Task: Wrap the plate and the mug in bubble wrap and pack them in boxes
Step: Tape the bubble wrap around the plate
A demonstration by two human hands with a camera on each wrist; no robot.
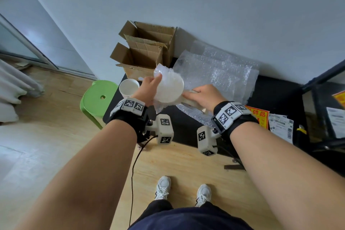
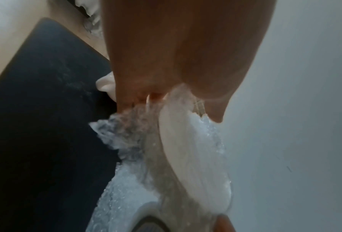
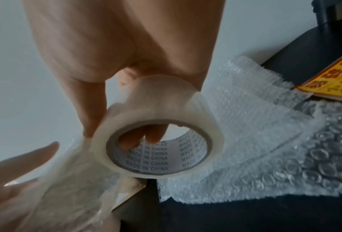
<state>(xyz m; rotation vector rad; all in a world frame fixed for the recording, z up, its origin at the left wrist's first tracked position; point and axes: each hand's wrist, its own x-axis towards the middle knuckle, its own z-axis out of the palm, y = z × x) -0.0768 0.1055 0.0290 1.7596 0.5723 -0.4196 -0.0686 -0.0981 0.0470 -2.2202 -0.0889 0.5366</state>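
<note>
Above the black table, my left hand (image 1: 152, 86) grips the white plate (image 1: 170, 89) on edge; it is partly covered in bubble wrap (image 1: 162, 72), with my thumb pressing the wrap onto its face. In the left wrist view the plate's rim (image 2: 187, 157) shows between layers of wrap (image 2: 124, 185). My right hand (image 1: 196, 95) holds a roll of clear tape (image 3: 158, 141), fingers through its core, right beside the plate. A strip of tape runs from the roll to the wrapped plate (image 3: 66, 180). The white mug (image 1: 129, 87) stands bare on the table, left of my left hand.
Two open cardboard boxes (image 1: 145, 52) stand against the wall behind the mug. Loose bubble wrap sheets (image 1: 220, 73) lie at the back right of the table (image 1: 276, 91). A red and yellow sticker (image 1: 259, 115) and paper labels (image 1: 281, 125) lie to the right. A green stool (image 1: 99, 97) stands left.
</note>
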